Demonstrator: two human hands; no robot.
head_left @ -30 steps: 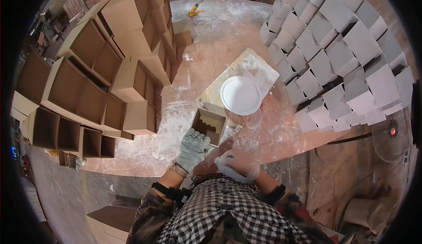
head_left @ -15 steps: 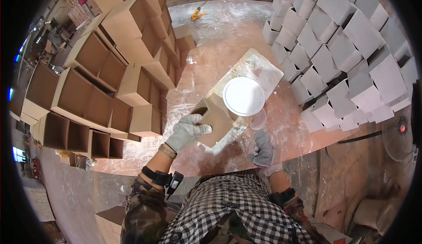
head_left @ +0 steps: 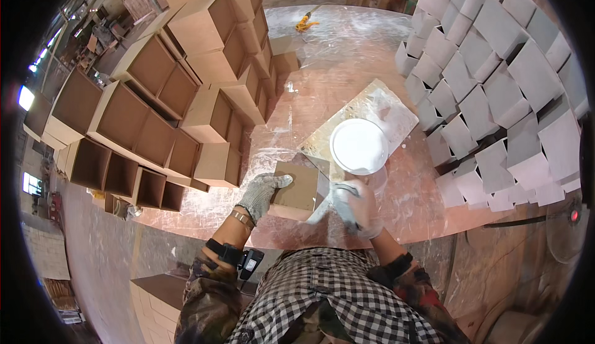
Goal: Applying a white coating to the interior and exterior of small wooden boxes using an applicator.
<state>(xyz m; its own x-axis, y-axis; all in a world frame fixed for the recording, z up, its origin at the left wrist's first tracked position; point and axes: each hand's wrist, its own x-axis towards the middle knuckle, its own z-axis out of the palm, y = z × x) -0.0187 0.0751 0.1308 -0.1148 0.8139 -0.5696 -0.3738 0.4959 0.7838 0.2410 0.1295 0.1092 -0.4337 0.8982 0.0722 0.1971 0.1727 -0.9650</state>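
Note:
My left hand (head_left: 263, 195), in a whitish knit glove, grips a plain brown box (head_left: 299, 186) by its left side, with the thumb on the top face. The box rests near the table's front edge. My right hand (head_left: 356, 207), gloved and smeared by motion, is closed at the box's right side. A pale, blurred piece stretches from it toward the box's near right corner; its kind is unclear. Just beyond that hand, a round white tub (head_left: 359, 147) with white contents stands on a stained, whitish board (head_left: 392, 111).
Open brown boxes (head_left: 139, 121) are stacked high on the left. Many white-grey boxes (head_left: 477, 102) form a tall stack on the right. A yellow-handled tool (head_left: 304, 23) lies at the back of the reddish table (head_left: 328, 71). A fan (head_left: 567, 220) stands at far right.
The box has come off the board's edge onto the table nearer me, and is turned squarer. My right hand has moved left, up to the box. The whole view has shifted slightly.

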